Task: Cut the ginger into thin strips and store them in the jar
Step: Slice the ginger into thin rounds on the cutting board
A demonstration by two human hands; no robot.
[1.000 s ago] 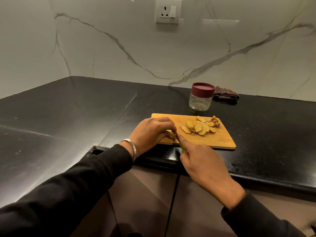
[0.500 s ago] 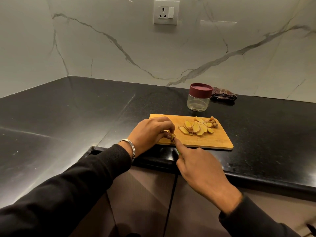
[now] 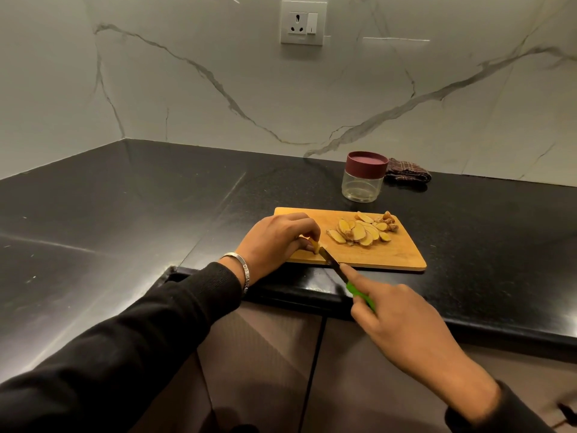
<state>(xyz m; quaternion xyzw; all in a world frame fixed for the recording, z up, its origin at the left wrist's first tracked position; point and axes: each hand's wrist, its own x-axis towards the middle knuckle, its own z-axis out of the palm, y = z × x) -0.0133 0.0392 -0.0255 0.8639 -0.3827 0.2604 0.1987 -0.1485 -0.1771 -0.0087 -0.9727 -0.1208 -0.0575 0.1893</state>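
On the wooden cutting board (image 3: 402,254), my left hand (image 3: 274,239) pinches a small piece of ginger (image 3: 314,246) near the board's front left corner. My right hand (image 3: 396,320) grips a green-handled knife (image 3: 338,270), forefinger laid along the blade's back, and the blade tip touches the ginger piece. A pile of several ginger slices (image 3: 362,231) lies on the board's far right half. A clear jar with a maroon lid (image 3: 363,176) stands closed behind the board.
The board lies on a black stone counter (image 3: 156,198) close to its front edge. A dark checked cloth (image 3: 407,175) is bunched by the wall right of the jar. A wall socket (image 3: 303,21) sits on the marble backsplash. Cabinet doors lie below the counter.
My right hand has drawn back toward me, so the knife blade and green handle now show. My left hand stays on the ginger piece.
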